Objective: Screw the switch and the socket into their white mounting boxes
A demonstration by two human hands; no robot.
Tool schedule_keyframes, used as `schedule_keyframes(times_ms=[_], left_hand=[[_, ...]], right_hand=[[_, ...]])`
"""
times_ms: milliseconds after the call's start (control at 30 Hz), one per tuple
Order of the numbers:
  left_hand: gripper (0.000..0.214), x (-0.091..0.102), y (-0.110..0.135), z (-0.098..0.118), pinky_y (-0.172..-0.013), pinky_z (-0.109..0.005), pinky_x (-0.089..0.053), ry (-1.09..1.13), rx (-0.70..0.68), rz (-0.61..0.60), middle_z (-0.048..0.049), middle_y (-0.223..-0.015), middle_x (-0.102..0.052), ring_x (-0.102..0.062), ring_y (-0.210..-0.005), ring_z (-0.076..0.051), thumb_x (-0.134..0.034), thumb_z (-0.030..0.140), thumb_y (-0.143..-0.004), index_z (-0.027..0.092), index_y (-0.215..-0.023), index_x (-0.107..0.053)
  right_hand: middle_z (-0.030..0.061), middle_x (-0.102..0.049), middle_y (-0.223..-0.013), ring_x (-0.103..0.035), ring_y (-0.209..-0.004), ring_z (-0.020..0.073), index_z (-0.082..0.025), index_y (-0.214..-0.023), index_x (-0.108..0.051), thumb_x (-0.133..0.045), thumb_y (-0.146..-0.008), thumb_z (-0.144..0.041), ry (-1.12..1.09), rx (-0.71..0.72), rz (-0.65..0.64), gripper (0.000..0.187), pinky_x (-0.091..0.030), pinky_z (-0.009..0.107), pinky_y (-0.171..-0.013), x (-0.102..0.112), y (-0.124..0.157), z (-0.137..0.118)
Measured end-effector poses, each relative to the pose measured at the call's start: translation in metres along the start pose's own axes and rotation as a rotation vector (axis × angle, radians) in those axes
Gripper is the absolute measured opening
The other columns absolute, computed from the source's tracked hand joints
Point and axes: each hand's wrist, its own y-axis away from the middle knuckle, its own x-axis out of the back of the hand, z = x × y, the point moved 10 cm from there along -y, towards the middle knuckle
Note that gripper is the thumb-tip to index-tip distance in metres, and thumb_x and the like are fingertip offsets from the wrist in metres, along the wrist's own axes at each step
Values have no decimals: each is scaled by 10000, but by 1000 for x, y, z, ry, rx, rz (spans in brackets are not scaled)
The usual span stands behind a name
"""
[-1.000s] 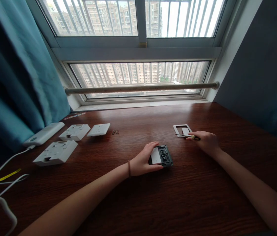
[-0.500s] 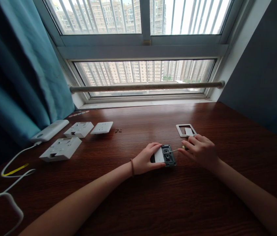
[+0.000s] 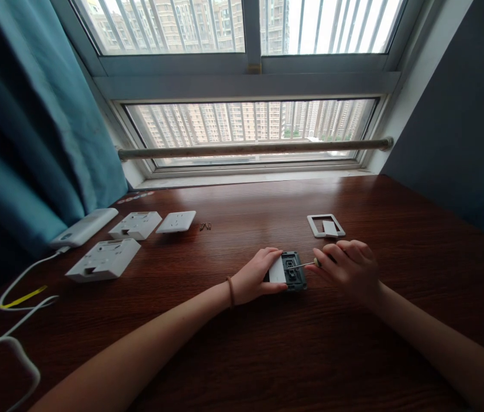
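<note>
A dark grey switch module (image 3: 291,271) with one white rocker lies on the wooden table (image 3: 267,355) in front of me. My left hand (image 3: 254,277) grips its left side, thumb below and fingers over the top. My right hand (image 3: 347,266) is closed on a small screwdriver (image 3: 306,264), whose thin metal tip points left into the middle of the module. Behind the right hand lies a white switch frame (image 3: 325,225) with a loose white rocker piece inside it.
At the left lie two white socket boxes (image 3: 103,259), a white socket faceplate (image 3: 177,221), a white power bank (image 3: 84,227) with white cables (image 3: 14,286) and a pair of small screws (image 3: 205,226). A teal curtain (image 3: 27,126) hangs at the left, the window beyond.
My right hand came from the white frame, with the screwdriver, over to the module; the tip now rests in it. My left hand has kept its hold on the module.
</note>
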Motion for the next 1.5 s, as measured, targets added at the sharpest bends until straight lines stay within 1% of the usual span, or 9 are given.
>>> schedule_keyframes(times_ms=[67, 200, 333, 500, 733, 833, 1033, 1167, 1500], left_hand=[[663, 0, 0, 0, -1029, -413, -325, -8, 6, -3, -178, -1269, -411, -381, -1192, -265, -636, 395, -721, 99, -1259, -384], [640, 1, 1, 1, -1029, -439, -319, -18, 2, 19, -177, -1269, -408, -371, -1196, -274, -618, 394, -736, 109, -1257, -379], [623, 0, 1, 1, -1036, -462, -303, -25, 18, 20, -180, -1269, -395, -350, -1206, -283, -606, 384, -745, 113, -1255, -372], [600, 1, 1, 1, -1036, -471, -294, 16, 16, 29, -160, -1260, -383, -343, -1198, -278, -607, 356, -743, 143, -1249, -365], [572, 0, 1, 6, -1017, -457, -311, 18, -14, 1, -160, -1222, -386, -363, -1148, -269, -598, 346, -749, 129, -1222, -361], [583, 0, 1, 7, -1013, -444, -320, 24, -19, 3, -155, -1205, -396, -376, -1131, -263, -614, 347, -737, 131, -1217, -364], [668, -2, 1, 4, -1013, -463, -314, 33, -15, 20, -152, -1228, -385, -373, -1150, -280, -652, 365, -701, 155, -1255, -343], [749, -6, 1, 3, -1031, -477, -291, -1, -8, 10, -171, -1271, -348, -338, -1190, -300, -647, 410, -696, 140, -1303, -301], [767, -11, 0, 2, -1057, -441, -280, -42, 27, -50, -191, -1284, -325, -327, -1205, -294, -606, 443, -726, 82, -1318, -278]], right_hand=[[18, -654, -790, -493, -809, 195, -234, -889, -647, -564, -799, -416, -21, -37, -6, 219, -287, 335, -785, -2, -1, 0], [27, -639, -751, -494, -776, 201, -220, -751, -653, -573, -771, -465, -144, -221, -127, 258, -304, 338, -762, -22, -1, 15], [23, -636, -703, -507, -731, 189, -224, -657, -645, -559, -765, -499, -249, -325, -236, 308, -322, 318, -706, -40, 2, 25], [5, -650, -649, -549, -683, 171, -243, -595, -645, -518, -778, -534, -325, -371, -334, 366, -313, 287, -586, -52, 6, 30], [14, -654, -587, -563, -575, 165, -254, -571, -650, -447, -762, -632, -270, -385, -464, 470, -221, 273, -490, -62, 11, 33], [26, -647, -589, -557, -589, 169, -227, -577, -626, -445, -778, -611, -222, -325, -417, 469, -247, 284, -520, -54, 8, 29], [27, -631, -639, -523, -668, 176, -206, -639, -607, -538, -786, -488, -108, -117, -142, 326, -308, 316, -675, -18, -2, 15], [19, -653, -741, -522, -760, 195, -217, -726, -617, -575, -783, -427, -94, -67, -32, 222, -324, 333, -755, -2, -3, 12], [30, -649, -791, -490, -812, 203, -212, -754, -619, -592, -764, -444, -129, -105, -32, 234, -306, 355, -819, -11, -2, 18]])
